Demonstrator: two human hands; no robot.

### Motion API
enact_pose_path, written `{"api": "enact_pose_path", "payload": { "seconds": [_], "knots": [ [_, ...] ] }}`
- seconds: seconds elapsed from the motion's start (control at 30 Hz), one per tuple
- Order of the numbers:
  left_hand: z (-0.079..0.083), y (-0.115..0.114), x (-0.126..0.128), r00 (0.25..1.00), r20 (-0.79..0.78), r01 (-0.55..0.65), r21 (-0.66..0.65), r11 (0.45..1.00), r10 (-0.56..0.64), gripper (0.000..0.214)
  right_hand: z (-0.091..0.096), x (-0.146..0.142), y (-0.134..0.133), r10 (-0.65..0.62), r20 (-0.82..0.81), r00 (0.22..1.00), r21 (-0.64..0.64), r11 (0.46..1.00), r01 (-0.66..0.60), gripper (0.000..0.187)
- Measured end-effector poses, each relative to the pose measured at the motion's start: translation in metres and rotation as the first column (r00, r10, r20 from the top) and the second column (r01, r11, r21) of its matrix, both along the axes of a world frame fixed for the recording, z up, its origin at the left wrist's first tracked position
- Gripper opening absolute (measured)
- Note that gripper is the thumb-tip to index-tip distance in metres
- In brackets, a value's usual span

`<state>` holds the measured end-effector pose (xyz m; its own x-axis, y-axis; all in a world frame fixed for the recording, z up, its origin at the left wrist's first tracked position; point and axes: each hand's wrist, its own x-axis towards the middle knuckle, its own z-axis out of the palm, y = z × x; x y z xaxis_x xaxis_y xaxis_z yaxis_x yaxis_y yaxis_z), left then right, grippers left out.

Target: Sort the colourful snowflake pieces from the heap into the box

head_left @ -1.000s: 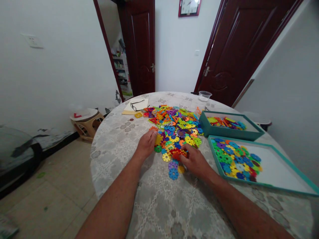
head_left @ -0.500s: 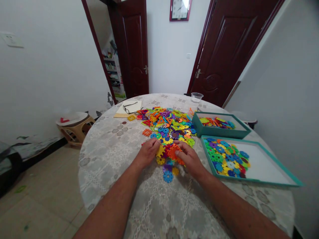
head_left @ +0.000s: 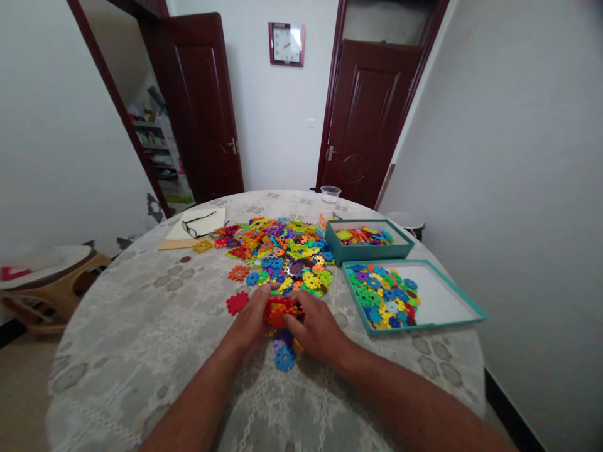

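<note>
My right hand [head_left: 315, 323] is closed, thumb in front, around a small bunch of orange and red toothed plastic pieces [head_left: 281, 312]. Against the left side of that bunch, my left hand [head_left: 254, 317] has its fingers curled in; they seem to grip it too, though the fingertips are partly hidden. A flat red toothed piece [head_left: 237, 302] lies just left of my left hand. Below the hands, a blue gear-shaped piece [head_left: 285, 359] rests on the tablecloth, with purple and yellow pieces partly covered behind it. Beyond my fingers spreads a heap of multicoloured toothed pieces [head_left: 287, 242].
Right of the heap stands a teal box [head_left: 370, 252] with pieces inside. Before it lies a shallow teal-rimmed tray [head_left: 445, 298], its left half covered in gear pieces. Glasses [head_left: 198, 225] lie on paper at far left. A clear plastic bowl [head_left: 330, 193] stands at the back.
My hands have come together around the orange and red pieces. The yellow piece at my left hand no longer shows there. The red piece now shows left of my hand. The view has shifted right.
</note>
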<state>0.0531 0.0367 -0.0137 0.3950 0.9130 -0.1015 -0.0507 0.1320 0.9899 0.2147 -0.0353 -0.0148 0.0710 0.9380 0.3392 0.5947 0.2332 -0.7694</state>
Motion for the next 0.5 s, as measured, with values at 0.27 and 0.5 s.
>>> {"api": "enact_pose_path", "payload": {
  "seconds": [0.27, 0.5],
  "knots": [
    [0.006, -0.005, 0.006, 0.938, 0.291, 0.231, -0.130, 0.964, -0.186, 0.064, 0.013, -0.005, -0.007, 0.208, 0.003, 0.978, 0.093, 0.974, -0.208, 0.054],
    [0.009, 0.016, -0.014, 0.978, -0.200, 0.020, 0.340, 0.940, 0.052, 0.061, 0.052, 0.072, 0.011, -0.086, 0.100, 0.991, 0.053, 0.995, 0.081, 0.035]
  ]
}}
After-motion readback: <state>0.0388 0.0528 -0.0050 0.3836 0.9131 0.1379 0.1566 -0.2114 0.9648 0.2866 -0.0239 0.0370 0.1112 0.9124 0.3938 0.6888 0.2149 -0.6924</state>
